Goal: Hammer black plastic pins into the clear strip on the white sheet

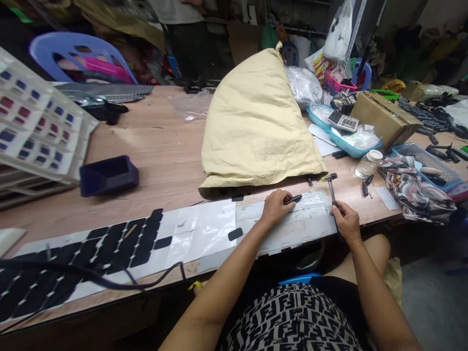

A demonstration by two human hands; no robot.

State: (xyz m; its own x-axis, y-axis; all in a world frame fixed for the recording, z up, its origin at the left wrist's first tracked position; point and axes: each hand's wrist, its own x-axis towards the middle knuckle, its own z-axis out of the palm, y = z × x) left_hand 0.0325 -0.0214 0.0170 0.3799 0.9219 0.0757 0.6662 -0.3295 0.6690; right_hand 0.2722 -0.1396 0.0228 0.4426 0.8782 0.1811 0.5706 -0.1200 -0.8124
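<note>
My left hand is closed on a small black cylindrical piece, whose end sticks out past the fingers. Beneath it lies a taped white board along the table's front edge. My right hand grips the dark handle of a small hammer. The hammer stands head up, just right of the board, with a yellowish face on one side. Beyond the left hand, a large cream sack rests on the table.
Rows of black rounded pieces lie on white sheeting at left, crossed by a dark cable. A purple bin stands behind them. To the right are a jar, patterned cloth, blue baskets and a cardboard box.
</note>
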